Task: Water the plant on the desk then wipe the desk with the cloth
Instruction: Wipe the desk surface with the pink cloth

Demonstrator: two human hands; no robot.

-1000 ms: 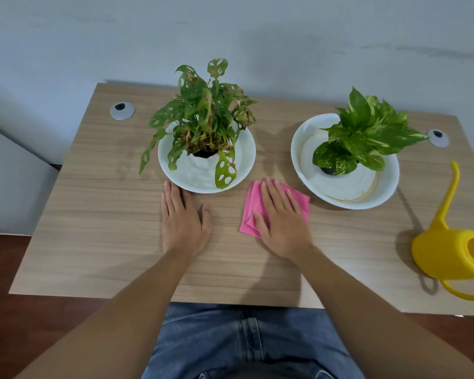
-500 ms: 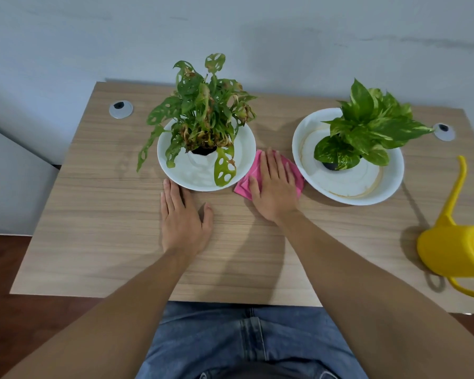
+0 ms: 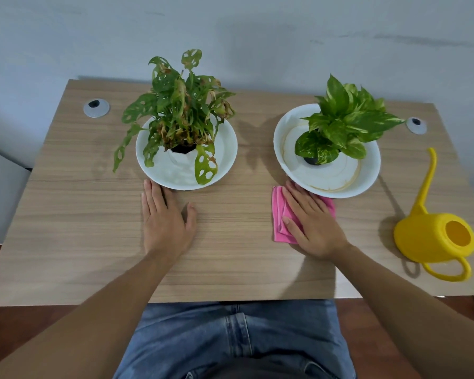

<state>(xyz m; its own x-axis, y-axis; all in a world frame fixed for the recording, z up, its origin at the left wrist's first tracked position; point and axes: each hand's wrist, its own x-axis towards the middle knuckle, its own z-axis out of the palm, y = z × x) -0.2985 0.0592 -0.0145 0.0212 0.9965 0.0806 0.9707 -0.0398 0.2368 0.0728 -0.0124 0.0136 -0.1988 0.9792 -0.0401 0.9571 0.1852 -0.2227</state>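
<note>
Flattened palm-down, the right hand (image 3: pixel 314 222) is making no closed grip at all: its fingers are lying spread and straight over the pink cloth (image 3: pixel 279 214), pressing it against the tabletop (image 3: pixel 80 214) rather than pinching it. The folded cloth is lying on the wood just in front of the right-hand white dish (image 3: pixel 285 132), with its far corner touching or slipping under the dish's near rim and the fingertips reaching that rim as well. A bushy green-and-yellow pothos (image 3: pixel 345 124) is sitting in that dish.

The left hand (image 3: pixel 166 222) is also lying open and flat on the bare wood, holding nothing, its fingertips just touching the near edge of the left-hand white dish (image 3: pixel 225 149). A holey-leaved plant with browning foliage (image 3: pixel 181 110) is growing in a white pot in that dish.

Well to the right, near the tabletop's edge, a yellow watering can (image 3: pixel 422 239) is standing untouched, its long spout pointing away toward the wall. Two round grey cable grommets, one at the far left (image 3: pixel 96 108) and one at the far right (image 3: pixel 416 125), are sitting in the far corners.
</note>
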